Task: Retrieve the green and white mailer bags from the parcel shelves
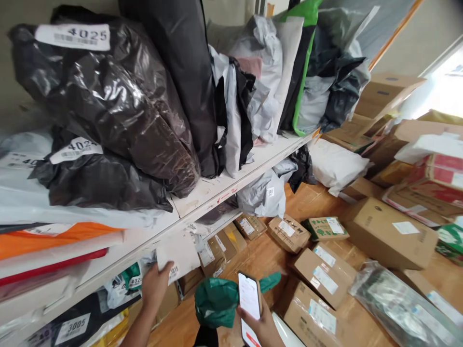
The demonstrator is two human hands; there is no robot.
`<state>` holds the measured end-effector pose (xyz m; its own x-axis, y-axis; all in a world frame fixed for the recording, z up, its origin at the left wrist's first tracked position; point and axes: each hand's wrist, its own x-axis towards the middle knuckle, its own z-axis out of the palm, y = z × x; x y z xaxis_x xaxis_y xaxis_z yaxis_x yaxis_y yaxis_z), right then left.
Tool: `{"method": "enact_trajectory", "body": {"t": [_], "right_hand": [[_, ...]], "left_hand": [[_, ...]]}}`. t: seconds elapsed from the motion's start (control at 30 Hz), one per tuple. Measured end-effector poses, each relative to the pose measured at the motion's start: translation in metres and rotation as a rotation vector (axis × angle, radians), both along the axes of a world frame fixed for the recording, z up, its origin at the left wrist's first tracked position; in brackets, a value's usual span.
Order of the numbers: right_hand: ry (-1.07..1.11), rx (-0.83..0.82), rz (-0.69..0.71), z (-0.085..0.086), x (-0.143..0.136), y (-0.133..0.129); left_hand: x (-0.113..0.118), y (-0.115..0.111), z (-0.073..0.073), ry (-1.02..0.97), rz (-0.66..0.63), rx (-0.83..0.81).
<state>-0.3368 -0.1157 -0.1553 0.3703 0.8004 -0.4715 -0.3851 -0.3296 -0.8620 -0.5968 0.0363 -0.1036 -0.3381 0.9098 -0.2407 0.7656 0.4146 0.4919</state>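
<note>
My left hand [159,284] is closed on the edge of a flat white package [179,253] with a number label, just below the front edge of the white shelf [202,195]. In my right hand [258,323] is a phone [249,303] with a lit white screen. A green plastic parcel [217,301] is beside the phone, and a green piece also shows at its right side; how it is held is hidden. Above my left hand, a large black parcel [119,106] labelled 4025 lies on the shelf over another black parcel [104,180] labelled 4024.
Upright grey and black bags [265,72] fill the shelf's far part. Cardboard boxes [390,231] cover the wooden floor [311,200] at right. Labelled parcels, one black [75,327], lie on a lower level at bottom left. A white sack [336,161] lies beyond the shelf end.
</note>
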Motion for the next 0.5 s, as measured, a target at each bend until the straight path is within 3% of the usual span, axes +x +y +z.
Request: {"method": "enact_trajectory", "body": {"t": [0.1, 0.17, 0.33, 0.5], "right_hand": [[0.039, -0.046, -0.014, 0.004, 0.008, 0.004], [0.057, -0.033, -0.024, 0.011, 0.01, 0.004], [0.068, 0.009, -0.038, 0.025, 0.016, 0.0], [0.014, -0.047, 0.016, 0.017, 0.026, -0.014]], "left_hand": [[-0.001, -0.03, -0.016, -0.091, -0.015, -0.104], [0.002, -0.036, -0.027, -0.121, 0.013, -0.126], [0.013, -0.016, -0.043, -0.164, 0.159, -0.047], [0.006, -0.007, -0.037, -0.131, 0.316, 0.0]]}}
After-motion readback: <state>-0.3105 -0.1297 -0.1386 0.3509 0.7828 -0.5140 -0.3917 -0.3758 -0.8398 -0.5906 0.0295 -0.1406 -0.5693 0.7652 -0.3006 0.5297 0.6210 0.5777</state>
